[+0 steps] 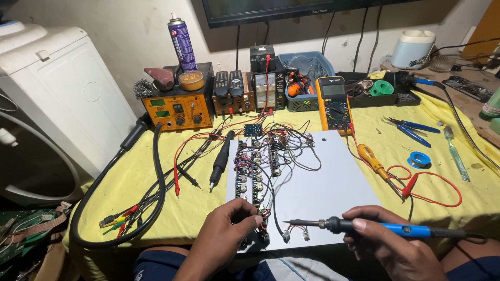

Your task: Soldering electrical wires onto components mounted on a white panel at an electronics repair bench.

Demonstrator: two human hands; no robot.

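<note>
Two hands: right hand (388, 244) gripping one soldering iron (385, 227), left hand (229, 224) pinching board components (258, 179).

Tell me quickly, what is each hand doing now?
Left hand: closed, pinching a part at the wired board.
Right hand: closed on the blue soldering iron.

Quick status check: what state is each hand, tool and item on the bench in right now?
Left hand: fingers pinched on the wired parts at the panel's near edge.
Right hand: closed around the soldering iron, tip pointing left above the white panel.
Yellow screwdriver: lying loose.
Blue pliers: lying, handles spread.
Spray can: upright on the orange station.
Multimeter: propped upright.
</note>
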